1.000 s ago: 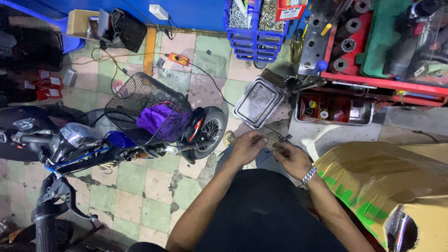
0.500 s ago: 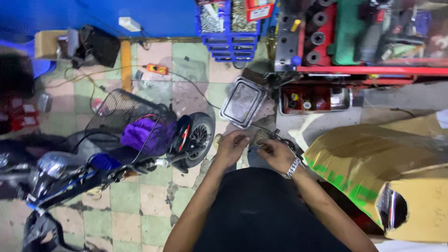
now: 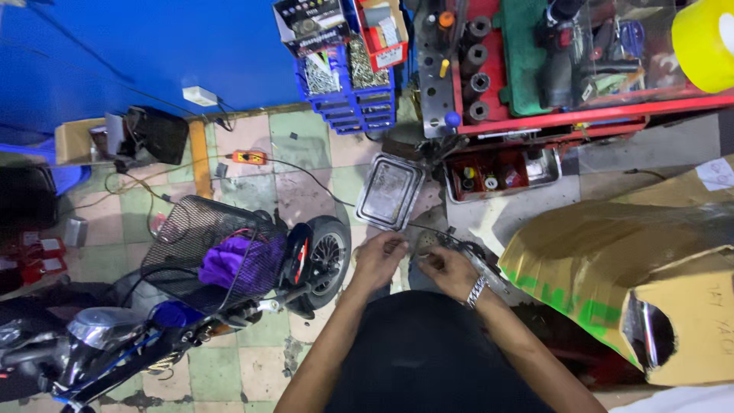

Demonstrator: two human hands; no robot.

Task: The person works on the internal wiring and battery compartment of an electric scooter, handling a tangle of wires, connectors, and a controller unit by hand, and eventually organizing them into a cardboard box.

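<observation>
Between your hands sits a small grey metal part (image 3: pixel 423 246), low over the tiled floor (image 3: pixel 252 359) and too small and dim to identify. Your left hand (image 3: pixel 380 256) curls its fingers around the part's left side, and your right hand (image 3: pixel 446 269), a metal watch (image 3: pixel 476 290) on its wrist, pinches the right end with bent fingers. Just beyond your left hand lies a flat metal tray (image 3: pixel 389 191). Left of that hand stands a small scooter wheel (image 3: pixel 329 258), and farther left a black wire basket (image 3: pixel 214 248) holds a purple cloth (image 3: pixel 223 260). Right of your right hand rests a torn cardboard box (image 3: pixel 627 268). Farther ahead stands a red tool cart (image 3: pixel 558 84).
</observation>
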